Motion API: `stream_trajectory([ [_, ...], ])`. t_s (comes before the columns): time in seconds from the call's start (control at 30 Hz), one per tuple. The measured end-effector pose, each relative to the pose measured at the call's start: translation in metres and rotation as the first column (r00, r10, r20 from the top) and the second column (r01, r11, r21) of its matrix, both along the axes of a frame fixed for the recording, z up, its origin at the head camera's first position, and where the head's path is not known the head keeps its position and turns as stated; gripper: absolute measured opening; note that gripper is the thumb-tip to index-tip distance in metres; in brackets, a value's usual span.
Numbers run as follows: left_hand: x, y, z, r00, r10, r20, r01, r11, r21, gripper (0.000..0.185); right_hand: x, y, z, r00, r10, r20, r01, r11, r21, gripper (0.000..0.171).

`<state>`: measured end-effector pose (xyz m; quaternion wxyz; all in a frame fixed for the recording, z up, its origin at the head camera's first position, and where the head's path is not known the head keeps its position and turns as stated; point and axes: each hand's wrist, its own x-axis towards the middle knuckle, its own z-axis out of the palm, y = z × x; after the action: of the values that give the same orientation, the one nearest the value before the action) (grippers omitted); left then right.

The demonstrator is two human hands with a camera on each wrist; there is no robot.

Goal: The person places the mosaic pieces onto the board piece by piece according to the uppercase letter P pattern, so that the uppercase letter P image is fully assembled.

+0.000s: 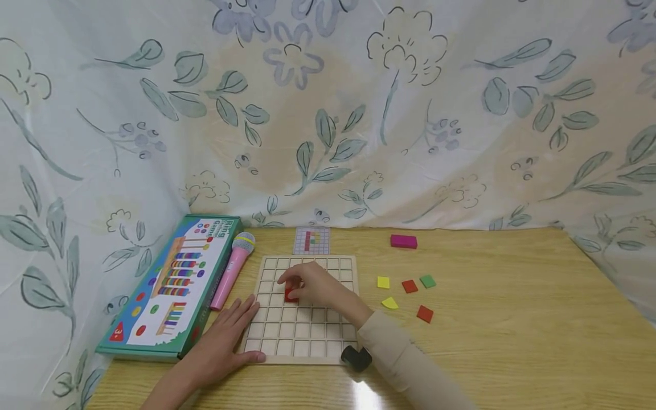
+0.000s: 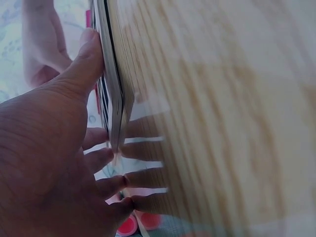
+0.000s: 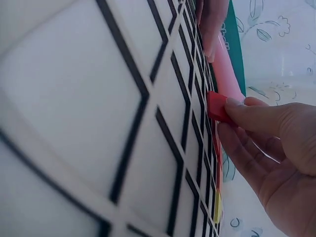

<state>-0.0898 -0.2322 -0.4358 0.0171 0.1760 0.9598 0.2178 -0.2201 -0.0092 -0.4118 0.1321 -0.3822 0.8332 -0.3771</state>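
While the head view hides it, the right wrist view shows the right hand point(image 3: 269, 148) pinching a red tile point(image 3: 216, 106) at the grid board point(image 1: 302, 336). Spread flat, the left hand point(image 1: 222, 341) rests on the board's lower left edge, a pink microphone point(image 1: 233, 270) beside it.

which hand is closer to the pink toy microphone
Left. The left hand lies flat on the grid board's left edge, just below the pink microphone. The right hand is farther off, over the board's middle, pinching a red tile.
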Motion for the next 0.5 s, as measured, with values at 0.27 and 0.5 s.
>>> stream_trajectory([
  [0.27, 0.0005, -0.0004, 0.0027, 1.000, 0.000, 0.024, 0.000, 1.000, -0.006, 0.095, 0.0052, -0.0029, -0.0050, 0.999, -0.031, -0.040, 0.033, 0.998, 0.045, 0.025],
  [0.5, 0.0001, 0.0000, 0.0041, 1.000, -0.003, 0.028, 0.003, 1.000, -0.013, 0.096, 0.0072, -0.0027, -0.0052, 0.997, -0.054, -0.059, 0.058, 0.995, 0.077, 0.024],
])
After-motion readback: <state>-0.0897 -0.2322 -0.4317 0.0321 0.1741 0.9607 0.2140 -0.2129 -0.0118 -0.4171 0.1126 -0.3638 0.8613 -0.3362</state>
